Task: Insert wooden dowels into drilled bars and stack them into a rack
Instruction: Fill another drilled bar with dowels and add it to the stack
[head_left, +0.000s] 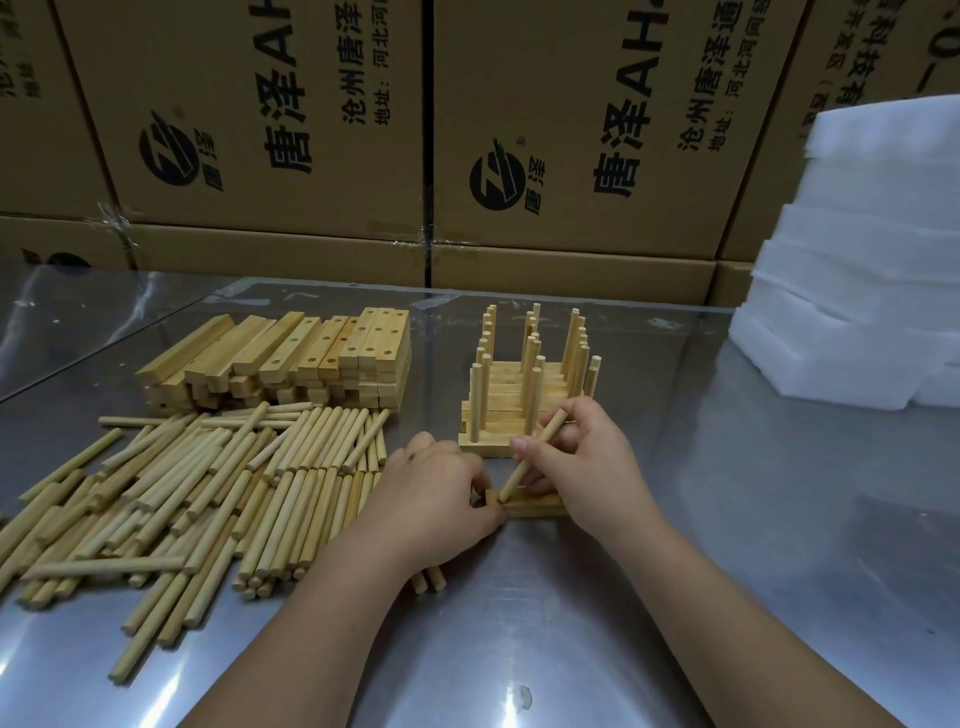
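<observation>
A drilled wooden bar (535, 505) lies flat on the steel table near its middle. My left hand (441, 493) grips the bar's left end. A dowel (530, 457) is pinched in my right hand (592, 457), tilted, its lower tip touching the bar's left part. Just behind stands the rack (519, 395) of stacked bars with several upright dowels. A loose heap of dowels (208, 483) spreads to the left, and a pile of drilled bars (291, 364) sits behind it.
Printed cardboard boxes (467, 130) form a wall along the table's far edge. White foam blocks (862, 270) are stacked at the right. The steel table (753, 519) shows bare metal to the right and in front of my arms.
</observation>
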